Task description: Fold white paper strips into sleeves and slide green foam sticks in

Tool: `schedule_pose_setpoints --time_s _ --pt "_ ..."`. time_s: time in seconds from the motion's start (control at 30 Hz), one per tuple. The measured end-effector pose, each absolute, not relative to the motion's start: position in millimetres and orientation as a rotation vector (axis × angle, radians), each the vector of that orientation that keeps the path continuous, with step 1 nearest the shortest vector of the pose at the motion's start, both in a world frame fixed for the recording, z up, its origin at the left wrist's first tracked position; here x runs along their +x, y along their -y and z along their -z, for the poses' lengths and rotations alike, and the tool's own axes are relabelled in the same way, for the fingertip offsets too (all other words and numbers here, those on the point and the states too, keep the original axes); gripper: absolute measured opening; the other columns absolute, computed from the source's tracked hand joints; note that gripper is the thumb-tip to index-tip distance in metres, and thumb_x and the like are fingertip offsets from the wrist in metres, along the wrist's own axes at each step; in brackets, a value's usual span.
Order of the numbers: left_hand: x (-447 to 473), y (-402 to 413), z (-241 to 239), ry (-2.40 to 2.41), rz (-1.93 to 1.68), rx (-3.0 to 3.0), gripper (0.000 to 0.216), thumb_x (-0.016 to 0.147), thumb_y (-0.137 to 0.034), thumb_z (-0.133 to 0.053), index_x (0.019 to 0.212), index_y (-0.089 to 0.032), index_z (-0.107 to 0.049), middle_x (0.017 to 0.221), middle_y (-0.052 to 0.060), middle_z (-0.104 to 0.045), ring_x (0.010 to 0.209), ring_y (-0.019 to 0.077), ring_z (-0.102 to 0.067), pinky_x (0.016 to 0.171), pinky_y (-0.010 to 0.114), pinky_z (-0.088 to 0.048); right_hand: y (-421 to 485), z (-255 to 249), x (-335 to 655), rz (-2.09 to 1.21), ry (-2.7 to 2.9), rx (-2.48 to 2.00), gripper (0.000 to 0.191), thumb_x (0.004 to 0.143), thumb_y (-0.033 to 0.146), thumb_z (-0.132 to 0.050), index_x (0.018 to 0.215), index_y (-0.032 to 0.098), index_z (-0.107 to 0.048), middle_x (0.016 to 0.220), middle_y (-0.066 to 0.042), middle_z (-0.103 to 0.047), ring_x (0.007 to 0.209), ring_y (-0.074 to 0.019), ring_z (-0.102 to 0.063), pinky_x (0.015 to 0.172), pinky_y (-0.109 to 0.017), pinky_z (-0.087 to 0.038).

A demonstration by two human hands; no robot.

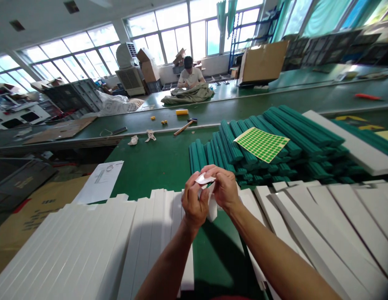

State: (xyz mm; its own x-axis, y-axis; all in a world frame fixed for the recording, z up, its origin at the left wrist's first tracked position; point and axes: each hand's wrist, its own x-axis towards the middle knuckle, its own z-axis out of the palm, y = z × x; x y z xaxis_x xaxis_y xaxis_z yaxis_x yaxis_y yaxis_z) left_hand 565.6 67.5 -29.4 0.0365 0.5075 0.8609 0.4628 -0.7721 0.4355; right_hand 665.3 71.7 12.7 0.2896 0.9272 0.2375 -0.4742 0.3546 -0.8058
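Observation:
Above the green work surface, my left hand (195, 200) and my right hand (223, 187) pinch the end of a white carton (212, 210) from both sides. One white flap stands up between my fingertips; the rest of the carton is mostly hidden by my hands. Long white cartons (68, 246) lie side by side to the left of my left hand. More white cartons (325, 225) lie to the right, fanned at an angle. Beyond my right hand is a pile of dark green ribbed bars (290, 133), with a sheet of round green stickers (261, 144) on top.
A paper sheet (101, 181) lies at the left edge. Farther off are a hammer (183, 127), a yellow cylinder (181, 112) and crumpled scraps (150, 135). Another person (190, 77) sits behind the far bench near a large cardboard box (263, 62).

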Motion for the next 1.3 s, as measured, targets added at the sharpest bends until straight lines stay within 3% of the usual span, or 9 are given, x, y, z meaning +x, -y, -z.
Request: schedule_pose_setpoints --time_s 0.13,0.2,0.37,0.47,0.6,0.7,0.83,1.3 --pt "556 -68 28 -0.925 -1.906 2.333 0.026 0.091 -0.020 -0.057 0.116 -0.018 -0.050 0.124 0.015 -0.062 0.115 0.0234 -0.062 0.090 0.039 -0.056 -72 -11 667 -1.077 0.750 -0.640 0.021 0.063 0.012 -0.050 0.056 0.017 -0.069 0.076 -0.005 -0.065 0.072 -0.0153 -0.058 0.066 -0.026 -0.044" --pt "551 -70 25 -0.885 -1.842 2.362 0.027 0.092 -0.026 -0.055 0.117 -0.016 -0.053 0.122 0.016 -0.063 0.114 0.0239 -0.062 0.091 0.040 -0.055 -73 -9 668 -1.070 0.762 -0.629 0.023 0.064 0.014 -0.049 0.058 0.016 -0.071 0.079 -0.006 -0.067 0.073 -0.0160 -0.059 0.066 -0.026 -0.045" --pt "542 -73 3 -0.953 -1.668 2.284 0.018 0.093 -0.029 -0.053 0.097 -0.015 -0.065 0.106 0.010 -0.070 0.103 0.0210 -0.067 0.089 0.036 -0.056 -66 2 672 -1.078 0.817 -0.649 0.032 0.069 0.019 -0.050 0.088 0.016 -0.076 0.099 -0.008 -0.071 0.097 -0.0228 -0.062 0.086 -0.032 -0.048" --pt "540 -69 -10 -1.054 -1.504 2.309 0.018 0.088 -0.027 -0.061 0.101 -0.015 -0.063 0.108 0.011 -0.070 0.100 0.0210 -0.068 0.082 0.032 -0.059 -54 12 676 -1.137 0.900 -0.644 0.046 0.077 0.026 -0.049 0.119 0.018 -0.065 0.124 -0.007 -0.064 0.115 -0.0249 -0.057 0.099 -0.038 -0.044" --pt "540 -64 -19 -1.161 -1.309 2.552 0.034 0.093 -0.024 -0.051 0.124 -0.010 -0.055 0.124 0.019 -0.063 0.118 0.0274 -0.060 0.094 0.040 -0.055 -44 28 681 -1.050 1.286 -0.787 0.062 0.082 0.027 -0.050 0.143 0.018 -0.041 0.146 -0.007 -0.044 0.130 -0.0256 -0.045 0.109 -0.041 -0.036" --pt "538 -65 -21 -1.210 -1.223 2.642 0.035 0.096 -0.022 -0.042 0.126 -0.007 -0.055 0.123 0.021 -0.063 0.121 0.0289 -0.058 0.099 0.044 -0.052 -45 35 678 -0.805 1.490 -0.967 0.068 0.083 0.027 -0.057 0.145 0.016 -0.032 0.145 -0.013 -0.042 0.131 -0.0267 -0.044 0.109 -0.043 -0.036" --pt "535 -70 -27 -1.149 -1.160 2.692 0.036 0.098 -0.023 -0.040 0.125 -0.007 -0.055 0.119 0.020 -0.065 0.115 0.0259 -0.062 0.097 0.040 -0.054 -48 36 672 -0.611 1.561 -1.067 0.061 0.086 0.030 -0.058 0.140 0.014 -0.034 0.134 -0.017 -0.051 0.122 -0.0264 -0.051 0.104 -0.044 -0.042" --pt "533 -67 -41 -1.212 -0.877 2.781 0.037 0.098 -0.027 -0.038 0.127 -0.012 -0.056 0.109 0.016 -0.067 0.097 0.0229 -0.068 0.082 0.036 -0.060 -48 36 673 -0.526 1.661 -1.045 0.057 0.088 0.026 -0.050 0.140 0.017 -0.028 0.133 -0.017 -0.049 0.121 -0.0261 -0.051 0.099 -0.043 -0.046"
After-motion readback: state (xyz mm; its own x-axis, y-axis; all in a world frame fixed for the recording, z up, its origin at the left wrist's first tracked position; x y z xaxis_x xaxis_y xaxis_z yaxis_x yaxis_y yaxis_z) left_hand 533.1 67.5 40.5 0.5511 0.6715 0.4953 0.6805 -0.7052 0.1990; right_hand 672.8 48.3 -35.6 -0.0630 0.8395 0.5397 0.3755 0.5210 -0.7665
